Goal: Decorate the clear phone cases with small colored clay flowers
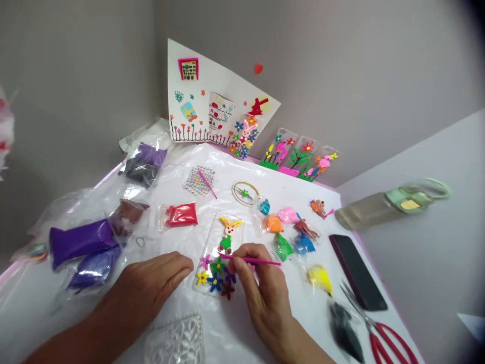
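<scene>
A clear phone case (217,253) lies on the white table, decorated with a clay bunny (228,233) and several clay flowers (215,275). My right hand (261,293) pinches a thin pink tool (253,260), its tip near the flowers on the case. My left hand (151,290) rests on the table with fingers together, touching the case's left edge and holding nothing that I can see.
Bags of purple clay (81,242), red clay (181,215) and small coloured clay packs (288,230) surround the case. A rhinestone sheet (199,181), dark phone (358,273), red scissors (382,336), a green-capped bottle (390,205), finished cases (299,156) and a decorated card (212,103) stand farther back.
</scene>
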`<state>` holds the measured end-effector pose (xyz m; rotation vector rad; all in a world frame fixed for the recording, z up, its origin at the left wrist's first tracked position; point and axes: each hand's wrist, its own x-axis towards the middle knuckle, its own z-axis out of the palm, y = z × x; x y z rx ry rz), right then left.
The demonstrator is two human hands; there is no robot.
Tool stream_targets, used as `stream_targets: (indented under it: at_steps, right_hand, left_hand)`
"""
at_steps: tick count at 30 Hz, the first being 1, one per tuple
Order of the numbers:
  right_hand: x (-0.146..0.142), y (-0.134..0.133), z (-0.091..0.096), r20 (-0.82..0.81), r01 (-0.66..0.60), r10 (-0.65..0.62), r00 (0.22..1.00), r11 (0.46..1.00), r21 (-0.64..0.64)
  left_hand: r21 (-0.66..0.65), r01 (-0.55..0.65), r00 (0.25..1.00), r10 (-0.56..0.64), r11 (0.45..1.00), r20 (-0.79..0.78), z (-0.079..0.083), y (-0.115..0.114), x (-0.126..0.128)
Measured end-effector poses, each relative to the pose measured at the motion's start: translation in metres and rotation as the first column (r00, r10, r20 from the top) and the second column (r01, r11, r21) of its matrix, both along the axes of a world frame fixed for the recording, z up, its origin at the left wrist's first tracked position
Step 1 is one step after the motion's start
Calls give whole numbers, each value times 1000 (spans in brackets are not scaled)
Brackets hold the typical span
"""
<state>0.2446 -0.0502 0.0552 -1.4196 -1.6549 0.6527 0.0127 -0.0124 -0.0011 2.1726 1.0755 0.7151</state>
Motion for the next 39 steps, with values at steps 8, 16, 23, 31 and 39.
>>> stream_targets:
  at_steps: [8,16,23,31,39]
  right_hand:
    - [-2,-3,-6,20,-78,78,997,997,-15]
    - [3,-1,-4,-165,-57,35,986,989,-133]
    - [5,0,-5,-124,-38,28,992,996,-80]
    - [7,-10,-17,381,-298,233,895,947,120]
    - [7,-11,-24,422,-329,281,862,943,45]
  left_hand:
    - [75,16,1000,-18,997,18,7,2,2]
    - [166,-16,999,8,986,49,15,1,8]
    - [188,-49,997,36,981,71,13,1,8]
    - [130,-26,998,17,991,66,12,1,8]
    - [101,-11,998,5,995,60,10,0,5]
